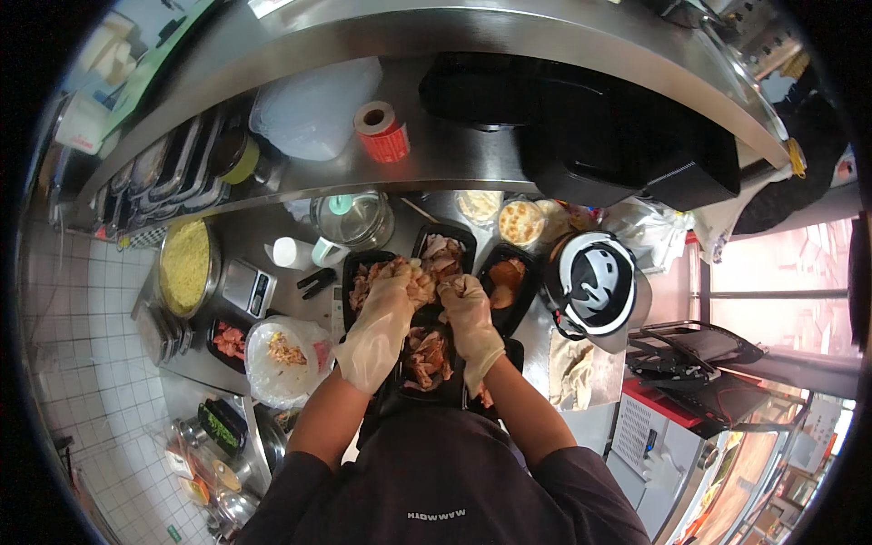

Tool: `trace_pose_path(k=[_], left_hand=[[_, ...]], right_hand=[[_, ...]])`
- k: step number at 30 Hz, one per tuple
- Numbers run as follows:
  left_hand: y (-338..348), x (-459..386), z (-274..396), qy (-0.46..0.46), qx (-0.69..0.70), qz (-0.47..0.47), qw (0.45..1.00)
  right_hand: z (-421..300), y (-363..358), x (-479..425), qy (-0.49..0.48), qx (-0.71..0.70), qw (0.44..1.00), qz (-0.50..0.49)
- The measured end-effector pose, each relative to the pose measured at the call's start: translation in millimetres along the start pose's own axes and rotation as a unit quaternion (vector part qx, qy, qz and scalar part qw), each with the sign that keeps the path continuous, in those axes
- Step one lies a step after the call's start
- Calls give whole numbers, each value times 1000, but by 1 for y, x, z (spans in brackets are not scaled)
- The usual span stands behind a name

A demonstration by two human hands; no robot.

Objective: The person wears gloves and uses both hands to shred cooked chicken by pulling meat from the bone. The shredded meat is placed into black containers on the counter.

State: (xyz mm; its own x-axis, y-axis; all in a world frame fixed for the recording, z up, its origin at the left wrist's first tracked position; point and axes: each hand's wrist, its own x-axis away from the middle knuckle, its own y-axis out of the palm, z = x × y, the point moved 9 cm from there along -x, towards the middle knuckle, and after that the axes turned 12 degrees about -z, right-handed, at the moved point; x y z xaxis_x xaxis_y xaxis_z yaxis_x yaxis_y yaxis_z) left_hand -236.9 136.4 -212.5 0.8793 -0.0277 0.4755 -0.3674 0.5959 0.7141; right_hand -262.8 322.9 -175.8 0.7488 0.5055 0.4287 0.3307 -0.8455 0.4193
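Note:
Both of my hands wear loose, translucent disposable gloves. My left hand (385, 306) is closed on pieces of meat (421, 289) above the black plastic trays. Close beside it, my right hand (470, 310) has its fingers curled together; whether a piece is pinched in them cannot be made out. Beyond the hands, a black tray (470, 237) holds sliced raw meat (441, 253). Reddish-brown meat pieces (428, 357) fill a tray between my forearms. Another tray of meat (368, 272) is partly covered by my left hand. On the right, a black tray (521, 310) contains browned pieces (506, 278).
A bicycle helmet (593, 283) lies upside down at right, near a cloth (571, 368). At left are a bag-lined bowl (262, 371), a digital scale (238, 286) and a basin of yellow food (185, 266). A glass pot (371, 221) stands under the steel shelf (463, 167).

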Motion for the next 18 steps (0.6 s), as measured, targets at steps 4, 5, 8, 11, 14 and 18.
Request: trace_pose_path(k=[4,5,8,11,14,18], left_hand=[[56,8,13,-21,-86,33,995],[36,3,16,24,-196,6,980],[23,1,15,97,-444,-78,887],[63,25,21,73,-508,-136,847],[96,12,17,101,-631,-147,755],[85,-25,11,92,-567,-50,817]], right_hand=[[-34,-11,-14,-80,251,965,5],[-40,-4,-15,-60,254,965,-10],[-60,1,0,-26,347,937,11],[-63,-12,25,-28,447,891,72],[-49,-49,57,-22,498,845,193],[-78,-67,82,81,445,855,253]])
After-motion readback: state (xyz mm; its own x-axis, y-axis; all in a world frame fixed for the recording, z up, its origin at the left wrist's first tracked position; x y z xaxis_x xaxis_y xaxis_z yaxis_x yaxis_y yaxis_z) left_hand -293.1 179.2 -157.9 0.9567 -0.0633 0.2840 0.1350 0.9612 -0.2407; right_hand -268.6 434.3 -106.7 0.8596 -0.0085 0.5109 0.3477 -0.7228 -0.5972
